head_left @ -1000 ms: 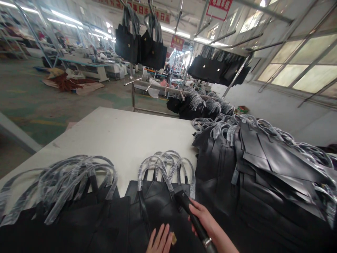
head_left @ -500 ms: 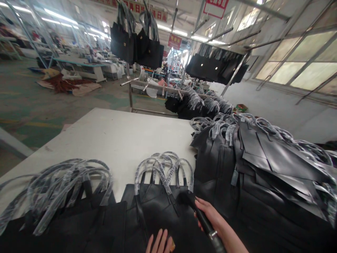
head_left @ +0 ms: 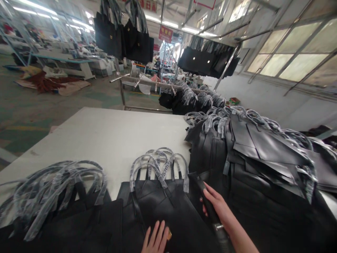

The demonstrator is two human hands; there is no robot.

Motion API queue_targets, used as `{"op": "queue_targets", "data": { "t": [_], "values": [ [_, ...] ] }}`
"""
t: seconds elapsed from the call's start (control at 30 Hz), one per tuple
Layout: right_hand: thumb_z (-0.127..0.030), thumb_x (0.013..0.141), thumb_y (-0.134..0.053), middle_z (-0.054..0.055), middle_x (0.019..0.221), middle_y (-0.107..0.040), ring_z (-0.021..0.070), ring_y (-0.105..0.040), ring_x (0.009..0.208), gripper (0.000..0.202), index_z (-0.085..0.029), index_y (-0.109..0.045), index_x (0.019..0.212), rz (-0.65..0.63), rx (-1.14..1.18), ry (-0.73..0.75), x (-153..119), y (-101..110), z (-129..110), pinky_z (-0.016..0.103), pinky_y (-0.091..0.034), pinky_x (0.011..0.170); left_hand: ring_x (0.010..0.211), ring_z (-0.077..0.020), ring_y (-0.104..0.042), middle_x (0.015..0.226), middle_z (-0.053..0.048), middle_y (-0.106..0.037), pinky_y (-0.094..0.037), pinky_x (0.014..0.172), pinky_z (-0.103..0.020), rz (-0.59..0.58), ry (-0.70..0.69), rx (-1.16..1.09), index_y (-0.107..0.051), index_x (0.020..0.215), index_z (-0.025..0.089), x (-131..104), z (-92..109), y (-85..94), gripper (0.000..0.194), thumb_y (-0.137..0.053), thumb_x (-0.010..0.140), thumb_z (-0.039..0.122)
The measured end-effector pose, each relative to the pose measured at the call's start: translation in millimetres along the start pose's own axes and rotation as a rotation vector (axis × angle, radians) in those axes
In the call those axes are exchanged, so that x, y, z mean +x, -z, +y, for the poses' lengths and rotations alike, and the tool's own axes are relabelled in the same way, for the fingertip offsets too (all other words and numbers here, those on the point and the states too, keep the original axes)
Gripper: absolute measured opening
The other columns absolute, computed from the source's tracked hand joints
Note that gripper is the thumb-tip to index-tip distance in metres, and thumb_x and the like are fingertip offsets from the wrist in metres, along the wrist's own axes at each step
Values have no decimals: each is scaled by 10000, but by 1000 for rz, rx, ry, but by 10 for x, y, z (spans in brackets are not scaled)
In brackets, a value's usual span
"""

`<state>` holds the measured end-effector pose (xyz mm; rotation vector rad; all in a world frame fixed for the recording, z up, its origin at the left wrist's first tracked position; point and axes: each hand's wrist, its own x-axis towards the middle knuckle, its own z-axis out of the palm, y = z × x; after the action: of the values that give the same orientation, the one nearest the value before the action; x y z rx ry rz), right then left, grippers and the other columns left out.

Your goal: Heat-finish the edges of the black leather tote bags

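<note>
One black bag (head_left: 175, 214) lies beneath the left hand (head_left: 154, 240), whose fingers are slightly apart beside a gold fitting (head_left: 169, 234). The right hand (head_left: 218, 203) has its fingers clamped around a black tool (head_left: 210, 210). Clear-wrapped handles (head_left: 160, 176) extend over the white table (head_left: 118, 133), between other black bags (head_left: 213, 151).

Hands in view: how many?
2: left hand resting on a black bag, right hand gripping a black handheld tool. Any background hands are too small to tell.

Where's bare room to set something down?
The table is bare across its middle and far left, between the pile at right and the left handles and middle handles in front. A narrow strip shows between those handles. Crowded: the near side, covered by bags, and the right.
</note>
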<state>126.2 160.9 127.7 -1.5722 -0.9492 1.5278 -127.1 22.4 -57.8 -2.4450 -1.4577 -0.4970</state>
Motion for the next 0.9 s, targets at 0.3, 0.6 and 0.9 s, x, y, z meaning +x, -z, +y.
{"op": "queue_targets", "data": {
  "t": [0.3, 0.6, 0.9],
  "values": [
    [-500, 829, -603, -4, 632, -630, 128, -575, 370, 745, -206, -314, 1451, 190, -7, -265, -1382, 895, 960, 187, -411, 309, 1407, -305, -224, 1533, -62, -279, -272, 1092, -529, -148, 68, -108, -269, 1474, 189, 122, 134, 382, 604, -429, 897, 268],
    [-443, 896, -502, 1, 596, -618, 134, -572, 350, 619, -206, -308, 1434, 248, 141, -390, -1763, 871, 1619, 179, -417, 288, 1419, -305, -187, 1535, -72, -268, -229, 1113, -548, -155, 59, -138, -249, 1481, 183, 104, 145, 370, 599, -402, 912, 290],
    [-476, 883, -515, -14, 601, -604, 142, -577, 360, 677, -224, -255, 1456, 216, 157, -338, -1423, 902, 1548, 189, -409, 286, 1420, -302, -184, 1534, -71, -271, -233, 1112, -547, -158, 51, -122, -246, 1482, 180, 105, 155, 385, 601, -407, 912, 286]
  ]
}}
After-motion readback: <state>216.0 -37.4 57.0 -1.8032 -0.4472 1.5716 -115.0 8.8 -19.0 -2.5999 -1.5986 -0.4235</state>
